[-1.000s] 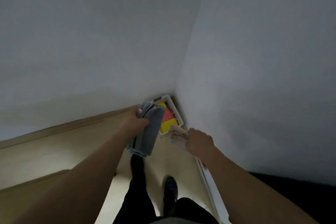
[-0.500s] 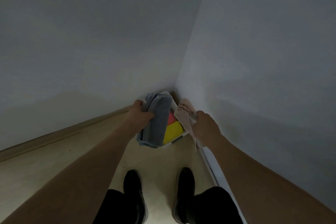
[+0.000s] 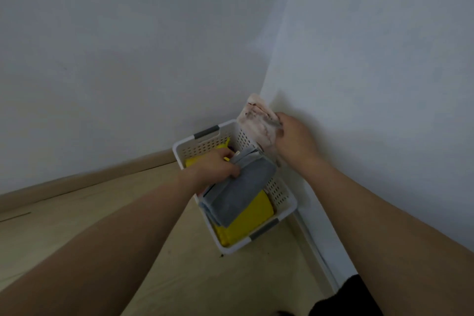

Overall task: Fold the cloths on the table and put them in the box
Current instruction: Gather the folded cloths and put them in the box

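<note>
A white perforated box (image 3: 282, 195) with grey handles stands on the floor in the room's corner. Yellow folded cloths (image 3: 246, 223) lie inside it. My left hand (image 3: 218, 168) grips a folded grey cloth (image 3: 238, 192) with bluish layers beneath, held low over the box and covering part of the yellow ones. My right hand (image 3: 292, 136) holds a folded whitish cloth with pink marks (image 3: 256, 120) upright above the box's far right rim, near the wall.
Two grey-white walls (image 3: 128, 46) meet just behind the box. A wooden skirting board (image 3: 77, 182) runs along the left wall and a white one (image 3: 315, 244) along the right. The pale wood floor (image 3: 179, 264) spreads out in front. A dark garment edge (image 3: 346, 300) shows at bottom right.
The view has closed in on the box. My left hand lowered the grey cloth into the box. My right hand carried the whitish cloth up over the box's far right rim.
</note>
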Demonstrator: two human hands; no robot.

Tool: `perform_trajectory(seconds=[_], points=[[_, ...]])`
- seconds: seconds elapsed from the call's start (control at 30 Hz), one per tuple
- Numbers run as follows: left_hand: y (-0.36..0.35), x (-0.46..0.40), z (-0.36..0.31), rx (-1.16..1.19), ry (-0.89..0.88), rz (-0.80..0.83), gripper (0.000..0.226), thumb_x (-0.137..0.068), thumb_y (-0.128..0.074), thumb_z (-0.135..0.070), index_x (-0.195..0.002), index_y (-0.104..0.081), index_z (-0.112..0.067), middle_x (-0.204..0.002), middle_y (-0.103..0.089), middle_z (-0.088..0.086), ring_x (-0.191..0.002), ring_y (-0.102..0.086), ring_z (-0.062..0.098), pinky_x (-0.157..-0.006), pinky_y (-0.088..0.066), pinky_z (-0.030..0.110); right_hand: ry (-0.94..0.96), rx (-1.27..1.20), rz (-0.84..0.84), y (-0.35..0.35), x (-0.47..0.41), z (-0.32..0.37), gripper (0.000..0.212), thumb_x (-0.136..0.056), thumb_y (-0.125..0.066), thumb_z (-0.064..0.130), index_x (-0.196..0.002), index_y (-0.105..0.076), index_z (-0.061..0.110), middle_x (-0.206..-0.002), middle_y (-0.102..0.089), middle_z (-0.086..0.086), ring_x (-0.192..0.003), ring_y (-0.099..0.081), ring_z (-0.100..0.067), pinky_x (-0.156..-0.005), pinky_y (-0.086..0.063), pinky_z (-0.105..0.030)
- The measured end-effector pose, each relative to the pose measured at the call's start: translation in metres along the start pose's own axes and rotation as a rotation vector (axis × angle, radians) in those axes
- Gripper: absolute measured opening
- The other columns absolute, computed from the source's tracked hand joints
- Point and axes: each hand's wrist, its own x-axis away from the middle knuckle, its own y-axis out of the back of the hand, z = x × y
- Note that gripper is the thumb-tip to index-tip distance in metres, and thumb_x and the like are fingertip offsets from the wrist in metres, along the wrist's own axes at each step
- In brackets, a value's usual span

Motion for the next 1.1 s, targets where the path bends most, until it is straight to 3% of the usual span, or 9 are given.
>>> perform_trajectory(seconds=[0.13,0.27,0.43,0.53,0.8,0.93,1.1], points=[[-0.014,-0.006,-0.004,-0.027,-0.035,0.028,0.036,-0.079,-0.067,-0.017,-0.114,-0.061,-0.016,-0.107,-0.059,0.003,-0.09,-0.057,0.022,-0.07,-0.048,0.03,0.018,-0.017,-0.005,0.0,-0.005,-0.011,0.031,-0.089,-0.044,0.008,-0.114,-0.062,0.011,-0.111,-0.066,-0.011,-0.098,-0.061,-0.03,-0.081,-0.051,-0.034],[-0.028,-0.019,0.003,-0.184,-0.065,0.08,0.043,-0.078,-0.068,-0.018,-0.12,-0.061,-0.016,-0.117,-0.059,0.003,-0.1,-0.055,0.023,-0.078,-0.045,0.033,0.039,-0.074,0.007,-0.01,-0.011,-0.014,0.031,-0.091,-0.043,0.007,-0.115,-0.062,0.011,-0.11,-0.066,-0.009,-0.096,-0.061,-0.026,-0.075,-0.044,-0.026],[-0.043,-0.038,0.022,-0.338,-0.013,0.14,0.041,-0.084,-0.063,-0.022,-0.125,-0.057,-0.018,-0.124,-0.057,0.006,-0.109,-0.055,0.026,-0.095,-0.048,0.043,0.103,-0.089,0.047,-0.022,-0.022,-0.007,0.033,-0.091,-0.043,0.006,-0.117,-0.062,0.013,-0.113,-0.065,-0.01,-0.1,-0.06,-0.027,-0.077,-0.045,-0.028],[-0.052,-0.042,0.023,-0.395,0.005,0.142,0.045,-0.086,-0.06,-0.024,-0.13,-0.055,-0.017,-0.127,-0.057,0.006,-0.11,-0.055,0.025,-0.094,-0.048,0.039,0.117,-0.121,0.047,-0.022,-0.021,-0.003,0.033,-0.091,-0.043,0.004,-0.117,-0.063,0.01,-0.115,-0.065,-0.013,-0.103,-0.059,-0.029,-0.08,-0.046,-0.03],[-0.086,-0.056,0.047,-0.548,-0.024,0.225,0.043,-0.092,-0.053,-0.025,-0.134,-0.05,-0.015,-0.133,-0.054,0.01,-0.113,-0.053,0.027,-0.089,-0.043,0.035,0.085,-0.163,0.096,-0.023,-0.027,-0.024,0.031,-0.091,-0.041,0.004,-0.109,-0.064,0.012,-0.101,-0.066,-0.006,-0.088,-0.06,-0.021,-0.064,-0.038,-0.024],[-0.095,-0.06,0.064,-0.624,-0.025,0.198,0.044,-0.097,-0.052,-0.032,-0.137,-0.048,-0.014,-0.134,-0.054,0.012,-0.115,-0.053,0.029,-0.093,-0.042,0.035,0.086,-0.163,0.139,-0.024,-0.025,-0.028,0.035,-0.091,-0.042,0.004,-0.118,-0.062,0.013,-0.112,-0.066,-0.007,-0.099,-0.061,-0.022,-0.073,-0.04,-0.023],[-0.092,-0.054,0.061,-0.624,-0.047,0.164,0.046,-0.097,-0.049,-0.038,-0.138,-0.049,-0.016,-0.135,-0.055,0.011,-0.117,-0.053,0.028,-0.095,-0.041,0.033,0.085,-0.156,0.214,-0.016,-0.027,-0.014,0.032,-0.093,-0.041,0.006,-0.119,-0.058,0.009,-0.112,-0.063,-0.009,-0.093,-0.056,-0.021,-0.074,-0.043,-0.027]])
